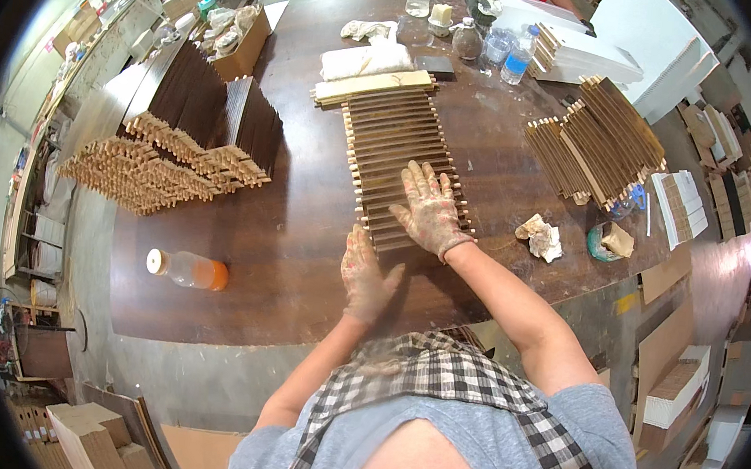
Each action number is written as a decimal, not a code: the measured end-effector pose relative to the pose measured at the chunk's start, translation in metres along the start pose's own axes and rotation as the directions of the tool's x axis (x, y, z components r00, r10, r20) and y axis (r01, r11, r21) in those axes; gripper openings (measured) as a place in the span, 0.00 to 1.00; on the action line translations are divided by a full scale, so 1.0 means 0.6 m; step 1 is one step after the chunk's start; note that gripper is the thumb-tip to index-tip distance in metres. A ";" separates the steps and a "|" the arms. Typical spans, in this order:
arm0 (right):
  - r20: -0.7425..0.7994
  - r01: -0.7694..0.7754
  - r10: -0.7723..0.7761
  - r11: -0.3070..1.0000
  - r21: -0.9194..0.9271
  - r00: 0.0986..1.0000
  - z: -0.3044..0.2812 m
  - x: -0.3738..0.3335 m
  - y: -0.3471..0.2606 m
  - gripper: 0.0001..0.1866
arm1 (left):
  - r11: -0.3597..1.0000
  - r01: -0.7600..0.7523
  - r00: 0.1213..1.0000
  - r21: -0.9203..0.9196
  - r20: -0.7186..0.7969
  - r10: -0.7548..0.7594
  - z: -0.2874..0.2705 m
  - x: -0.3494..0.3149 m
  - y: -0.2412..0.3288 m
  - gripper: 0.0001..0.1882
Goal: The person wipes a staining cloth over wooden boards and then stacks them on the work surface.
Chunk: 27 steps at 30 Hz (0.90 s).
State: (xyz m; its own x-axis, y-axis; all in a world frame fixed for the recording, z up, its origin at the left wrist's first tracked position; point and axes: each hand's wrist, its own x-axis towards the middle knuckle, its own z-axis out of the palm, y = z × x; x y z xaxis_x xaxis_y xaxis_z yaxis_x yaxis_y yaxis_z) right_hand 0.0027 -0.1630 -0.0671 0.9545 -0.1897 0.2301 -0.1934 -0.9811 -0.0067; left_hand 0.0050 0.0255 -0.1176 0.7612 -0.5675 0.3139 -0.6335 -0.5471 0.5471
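A row of dark brown wooden slats with pale peg ends (391, 148) lies side by side down the middle of the table. My right hand (429, 208), in a stained work glove, rests flat on the near part of the row with its fingers spread. At the row's near left corner is my left hand (365, 276), also gloved. Its fingers are stretched out with the thumb apart, the fingertips against or right beside the slat ends. A pale wooden strip (376, 86) lies across the far end of the row, in front of a folded white cloth (367, 60).
Tall stacks of similar slats (181, 122) stand at left, with a smaller pile (599, 142) at right. A bottle of orange liquid (187, 269) lies near the table's left front. Crumpled cloth (540, 237) and a round tub (610, 241) sit at right. A co-worker's gloved hand (482, 6) shows beyond several bottles.
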 end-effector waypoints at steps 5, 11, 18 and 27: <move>0.086 -0.053 0.054 0.998 -0.016 0.995 0.006 0.004 -0.004 0.42 | 0.998 -0.051 0.998 -0.047 -0.035 0.049 0.007 0.005 0.004 0.56; -0.253 0.005 0.047 0.980 0.200 0.966 -0.051 -0.054 -0.013 0.34 | 0.987 -0.089 0.994 -0.137 -0.073 0.079 0.008 -0.003 -0.019 0.57; -0.338 -0.269 0.431 0.861 0.431 0.837 -0.109 -0.284 0.057 0.23 | 0.981 -0.094 0.991 -0.168 -0.111 0.076 -0.022 -0.002 0.006 0.54; -0.435 -0.672 0.686 0.708 0.217 0.583 -0.170 -0.442 0.359 0.26 | 0.872 -0.417 0.909 -0.256 -0.104 0.405 -0.007 -0.024 0.157 0.43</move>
State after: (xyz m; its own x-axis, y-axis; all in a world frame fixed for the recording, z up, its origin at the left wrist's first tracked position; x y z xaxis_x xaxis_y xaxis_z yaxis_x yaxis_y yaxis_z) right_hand -0.3152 -0.3200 -0.0303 0.3245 -0.7674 0.5530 -0.7289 -0.5755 -0.3708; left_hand -0.0653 -0.0152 -0.0671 0.4498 -0.6729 0.5873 -0.8346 -0.0825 0.5447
